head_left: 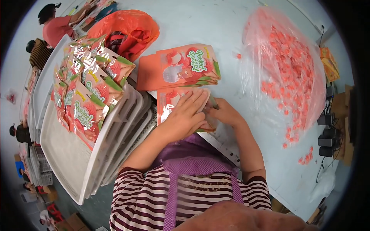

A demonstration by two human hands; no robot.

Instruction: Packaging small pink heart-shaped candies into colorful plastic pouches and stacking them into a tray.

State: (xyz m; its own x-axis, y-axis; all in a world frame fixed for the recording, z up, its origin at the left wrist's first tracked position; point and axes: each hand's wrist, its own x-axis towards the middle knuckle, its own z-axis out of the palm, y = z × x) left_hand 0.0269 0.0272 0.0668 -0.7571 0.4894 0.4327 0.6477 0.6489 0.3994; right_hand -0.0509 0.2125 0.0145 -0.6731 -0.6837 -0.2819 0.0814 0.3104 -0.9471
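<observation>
- Right there at the near edge of the worktop (216,25), one pink-and-red pouch (166,99) lay flat under the person's hands, directly in front of the body!
- The left hand (184,118) was spread over it, palm down, fingers long and straight, covering much of the printed front.
- Over to the right hand (225,112): fingers curled in at the pouch's right end, touching it, the tips partly hidden; whether they pinched the film, I could not tell.
- Just beyond that pouch sat a stack of flat pouches (179,66), slightly fanned, the same fruit print on top and a plain orange area showing at its left.
- Out on the left, a pile of white trays (61,148), and on the top one, what a heap: shiny printed pouches (86,94), overlapping and catching the light.
- Behind the heap, an orange plastic bag (142,23) gaped open with something dark red inside.
- Across on the right lay a big clear bag (256,46), loaded with small red-and-white pieces (287,61); a few more loose pieces (306,157) were scattered near its lower end.
- At far left, a co-worker in a pink top (58,30) leaned over another work area, arms forward.
</observation>
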